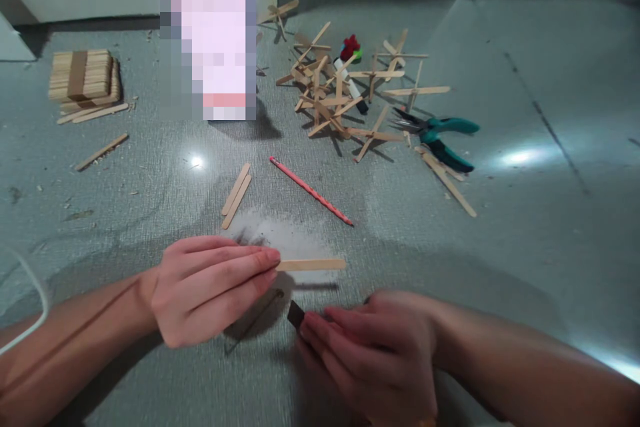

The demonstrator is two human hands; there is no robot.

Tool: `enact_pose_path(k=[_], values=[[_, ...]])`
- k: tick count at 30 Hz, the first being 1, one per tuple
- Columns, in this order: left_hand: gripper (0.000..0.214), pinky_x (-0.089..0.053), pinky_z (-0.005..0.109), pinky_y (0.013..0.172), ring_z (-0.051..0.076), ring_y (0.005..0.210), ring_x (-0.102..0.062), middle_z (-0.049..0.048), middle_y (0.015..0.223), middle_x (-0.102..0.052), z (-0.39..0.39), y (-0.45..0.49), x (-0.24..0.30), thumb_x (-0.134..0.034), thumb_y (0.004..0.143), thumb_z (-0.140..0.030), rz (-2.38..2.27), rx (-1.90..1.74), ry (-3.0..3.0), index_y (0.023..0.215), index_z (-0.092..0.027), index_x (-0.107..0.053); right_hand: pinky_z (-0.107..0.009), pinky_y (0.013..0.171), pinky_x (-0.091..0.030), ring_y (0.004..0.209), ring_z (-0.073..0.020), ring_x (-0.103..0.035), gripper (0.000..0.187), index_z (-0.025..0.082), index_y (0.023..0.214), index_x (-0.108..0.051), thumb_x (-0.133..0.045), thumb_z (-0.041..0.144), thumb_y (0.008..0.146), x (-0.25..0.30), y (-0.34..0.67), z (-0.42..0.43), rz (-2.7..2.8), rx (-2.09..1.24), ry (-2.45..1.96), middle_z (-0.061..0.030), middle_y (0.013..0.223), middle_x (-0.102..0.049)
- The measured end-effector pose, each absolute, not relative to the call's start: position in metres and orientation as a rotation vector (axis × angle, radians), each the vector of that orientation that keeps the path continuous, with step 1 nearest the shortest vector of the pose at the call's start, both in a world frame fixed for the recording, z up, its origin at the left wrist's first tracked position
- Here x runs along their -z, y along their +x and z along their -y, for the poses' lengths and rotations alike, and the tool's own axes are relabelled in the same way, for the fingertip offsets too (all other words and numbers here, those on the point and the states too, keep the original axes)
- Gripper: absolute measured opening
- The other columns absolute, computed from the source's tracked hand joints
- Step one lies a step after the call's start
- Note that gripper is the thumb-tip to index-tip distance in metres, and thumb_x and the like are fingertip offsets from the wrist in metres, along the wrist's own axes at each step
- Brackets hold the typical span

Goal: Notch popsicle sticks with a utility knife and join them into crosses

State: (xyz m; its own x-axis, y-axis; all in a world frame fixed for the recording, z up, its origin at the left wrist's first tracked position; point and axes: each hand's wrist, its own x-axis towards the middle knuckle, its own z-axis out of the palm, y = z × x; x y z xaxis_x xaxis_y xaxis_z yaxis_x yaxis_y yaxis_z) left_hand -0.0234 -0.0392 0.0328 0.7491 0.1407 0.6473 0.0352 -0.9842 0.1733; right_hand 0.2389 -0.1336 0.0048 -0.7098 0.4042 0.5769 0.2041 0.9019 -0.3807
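Left hand (215, 292): fingers pinch one wooden stick (315, 265) over pale dust (300, 238). Right hand (373, 353): fingers grip a small dark piece (295, 314), apart from the stick. Crossed sticks (330, 102) apparently done; two loose sticks (235, 189) and banded stack (97, 77) uncrossed.

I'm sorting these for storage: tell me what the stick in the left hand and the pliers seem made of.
Stick: likely bare wood, matte, from its pale tan, uncoated look. Pliers: dark, probably metal jaws; teal handles, smooth-looking, likely plastic or rubber by their even colour.
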Motion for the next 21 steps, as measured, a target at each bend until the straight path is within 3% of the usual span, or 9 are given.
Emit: enact_pose_path(k=[5,9,11,13,14,18,21], values=[[0.016,-0.064,0.024,0.084,0.015,0.100,-0.075,0.0036,0.118,-0.076,0.041,-0.021,-0.029,-0.061,0.095,-0.017,-0.216,-1.010,2.693,0.108,-0.020,-0.070,-0.012,0.068,-0.058,0.094,-0.0099,-0.073,0.014,0.035,0.091,-0.076,-0.066,0.024,0.090,-0.009,0.242,0.128,2.368,-0.223,-0.358,0.0078,0.081,-0.078],[0.012,-0.061,0.020,0.072,0.011,0.080,-0.076,0.0028,0.097,-0.080,0.045,-0.006,-0.030,-0.062,0.094,-0.016,-0.507,-0.865,2.514,0.103,-0.018,-0.070,-0.017,0.073,-0.060,0.096,-0.0120,-0.073,0.015,0.033,0.087,-0.077,-0.067,0.021,0.089,-0.010,0.241,0.139,2.356,-0.129,-0.382,0.0062,0.086,-0.079],[0.008,-0.057,0.017,0.063,0.010,0.068,-0.073,-0.0010,0.082,-0.078,0.046,0.002,-0.030,-0.065,0.092,-0.017,-0.730,-0.702,2.311,0.095,-0.019,-0.072,-0.021,0.079,-0.062,0.093,-0.0138,-0.074,0.014,0.029,0.085,-0.077,-0.069,0.017,0.087,-0.011,0.235,0.153,2.327,-0.093,-0.487,0.0038,0.088,-0.080],[0.007,-0.052,0.015,0.055,0.008,0.059,-0.068,-0.0038,0.072,-0.076,0.047,0.007,-0.029,-0.067,0.090,-0.018,-0.873,-0.549,2.057,0.090,-0.020,-0.074,-0.030,0.095,-0.060,0.098,-0.0164,-0.074,0.013,0.025,0.086,-0.078,-0.072,0.013,0.084,-0.013,0.229,0.163,2.205,-0.105,-0.959,-0.0003,0.098,-0.080],[0.007,-0.050,0.015,0.052,0.008,0.057,-0.067,-0.0041,0.070,-0.075,0.048,0.009,-0.028,-0.068,0.090,-0.019,-0.896,-0.498,1.944,0.089,-0.020,-0.075,-0.030,0.098,-0.059,0.098,-0.0156,-0.075,0.013,0.025,0.083,-0.077,-0.073,0.013,0.084,-0.014,0.227,0.165,2.124,-0.106,-0.978,0.0007,0.097,-0.080],[0.012,-0.050,0.018,0.050,0.011,0.057,-0.066,-0.0007,0.067,-0.074,0.051,0.011,-0.023,-0.067,0.089,-0.026,-0.918,-0.380,1.640,0.089,-0.018,-0.076,-0.027,0.091,-0.061,0.095,-0.0145,-0.075,0.014,0.022,0.074,-0.073,-0.076,0.012,0.082,-0.019,0.232,0.147,2.115,-0.176,-0.817,0.0013,0.082,-0.079],[0.015,-0.050,0.019,0.049,0.012,0.057,-0.065,0.0013,0.066,-0.073,0.052,0.012,-0.022,-0.068,0.087,-0.028,-0.933,-0.344,1.574,0.086,-0.016,-0.076,-0.025,0.088,-0.061,0.094,-0.0130,-0.076,0.017,0.021,0.078,-0.072,-0.067,0.017,0.093,-0.023,0.245,0.129,2.143,-0.349,-0.800,-0.0020,0.086,-0.079]])
